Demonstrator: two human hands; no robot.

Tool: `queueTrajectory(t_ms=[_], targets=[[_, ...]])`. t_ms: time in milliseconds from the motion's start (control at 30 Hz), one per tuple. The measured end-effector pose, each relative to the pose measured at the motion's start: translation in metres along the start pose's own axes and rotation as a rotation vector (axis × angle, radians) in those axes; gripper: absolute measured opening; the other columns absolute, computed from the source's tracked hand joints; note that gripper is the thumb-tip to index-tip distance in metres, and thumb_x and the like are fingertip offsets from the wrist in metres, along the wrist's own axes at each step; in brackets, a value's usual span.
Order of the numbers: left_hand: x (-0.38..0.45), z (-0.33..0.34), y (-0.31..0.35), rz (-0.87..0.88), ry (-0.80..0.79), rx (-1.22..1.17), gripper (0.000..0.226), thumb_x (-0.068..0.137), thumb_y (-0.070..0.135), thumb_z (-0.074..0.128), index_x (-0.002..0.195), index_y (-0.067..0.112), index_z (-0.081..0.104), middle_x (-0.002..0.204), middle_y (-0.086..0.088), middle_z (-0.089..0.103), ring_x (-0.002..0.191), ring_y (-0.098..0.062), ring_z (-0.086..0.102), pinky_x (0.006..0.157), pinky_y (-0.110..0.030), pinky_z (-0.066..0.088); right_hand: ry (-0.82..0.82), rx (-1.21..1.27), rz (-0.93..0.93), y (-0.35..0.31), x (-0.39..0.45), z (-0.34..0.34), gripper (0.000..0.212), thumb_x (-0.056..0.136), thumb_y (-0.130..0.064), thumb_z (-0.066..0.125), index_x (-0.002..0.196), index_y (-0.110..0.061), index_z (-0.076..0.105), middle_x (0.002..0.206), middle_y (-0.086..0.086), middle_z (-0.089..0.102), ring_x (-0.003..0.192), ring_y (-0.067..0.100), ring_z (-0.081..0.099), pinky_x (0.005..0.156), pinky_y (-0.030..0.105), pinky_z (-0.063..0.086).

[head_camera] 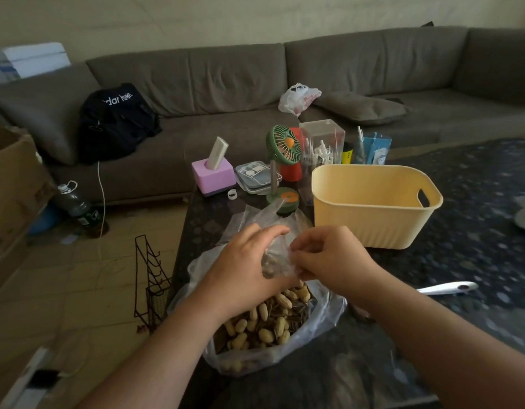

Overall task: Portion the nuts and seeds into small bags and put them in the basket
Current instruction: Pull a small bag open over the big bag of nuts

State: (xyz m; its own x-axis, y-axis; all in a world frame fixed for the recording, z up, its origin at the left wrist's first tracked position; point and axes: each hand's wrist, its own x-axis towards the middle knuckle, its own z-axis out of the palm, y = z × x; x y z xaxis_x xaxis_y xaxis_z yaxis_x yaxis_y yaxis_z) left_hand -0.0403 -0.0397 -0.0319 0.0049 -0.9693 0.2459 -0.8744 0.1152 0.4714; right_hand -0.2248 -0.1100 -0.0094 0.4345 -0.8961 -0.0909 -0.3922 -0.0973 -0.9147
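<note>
A small clear bag [277, 261] is pinched by both the left hand [249, 261] and right hand [329, 258]. The large bag of peanuts and seeds [264, 326] lies below; the yellow basket [373, 202] is at two o'clock.

— What sort of place was this?
— A home living room: a grey-brown sectional sofa [255, 93] filled the upper frame, with a black bag [116, 122] on it.
— Anything else?
— A cluttered dark coffee table [461, 231] with a green desk fan [285, 146] stood at centre.
</note>
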Motion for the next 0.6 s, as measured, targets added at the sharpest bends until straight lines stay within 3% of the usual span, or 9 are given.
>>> queueTrajectory(t_ms=[167,300,433,500,600], targets=[[-0.003,0.003,-0.003,-0.010,0.037,-0.053,0.089,0.075,0.071,0.082,0.152,0.050,0.043,0.121,0.027,0.041,0.115,0.002,0.047,0.095,-0.022,0.047,0.029,0.126,0.036,-0.003,-0.002,-0.002,0.011,0.091,-0.001,0.071,0.093,-0.012,0.075,0.077,0.010,0.078,0.078,0.032,0.077,0.079,0.049,0.066],[-0.006,0.004,0.002,-0.011,0.055,-0.067,0.092,0.074,0.067,0.084,0.154,0.043,0.047,0.122,0.027,0.045,0.117,0.004,0.049,0.098,-0.027,0.052,-0.032,0.243,0.041,-0.006,-0.005,0.002,0.012,0.093,-0.005,0.070,0.099,-0.014,0.075,0.094,0.018,0.076,0.088,0.036,0.076,0.079,0.052,0.065],[-0.007,0.005,0.006,-0.033,0.039,-0.085,0.098,0.075,0.065,0.085,0.159,0.040,0.041,0.133,0.024,0.045,0.126,0.000,0.047,0.106,-0.033,0.052,-0.087,0.213,-0.002,-0.007,-0.007,0.002,0.011,0.092,-0.012,0.077,0.101,-0.017,0.074,0.088,0.007,0.078,0.080,0.025,0.078,0.076,0.048,0.067],[-0.007,0.006,0.008,-0.026,0.023,-0.063,0.104,0.076,0.064,0.085,0.163,0.039,0.034,0.138,0.023,0.044,0.131,0.000,0.043,0.110,-0.030,0.046,-0.028,0.125,-0.065,-0.004,-0.006,0.003,0.013,0.089,-0.011,0.080,0.096,-0.021,0.075,0.084,0.001,0.076,0.075,0.020,0.076,0.072,0.047,0.067],[-0.007,0.008,0.012,-0.011,-0.015,-0.009,0.110,0.079,0.063,0.083,0.167,0.042,0.020,0.134,0.026,0.041,0.123,0.008,0.033,0.098,-0.013,0.033,0.072,-0.021,-0.170,-0.003,-0.005,0.002,0.014,0.087,-0.019,0.083,0.089,-0.031,0.075,0.083,-0.005,0.075,0.073,0.018,0.074,0.067,0.045,0.066]])
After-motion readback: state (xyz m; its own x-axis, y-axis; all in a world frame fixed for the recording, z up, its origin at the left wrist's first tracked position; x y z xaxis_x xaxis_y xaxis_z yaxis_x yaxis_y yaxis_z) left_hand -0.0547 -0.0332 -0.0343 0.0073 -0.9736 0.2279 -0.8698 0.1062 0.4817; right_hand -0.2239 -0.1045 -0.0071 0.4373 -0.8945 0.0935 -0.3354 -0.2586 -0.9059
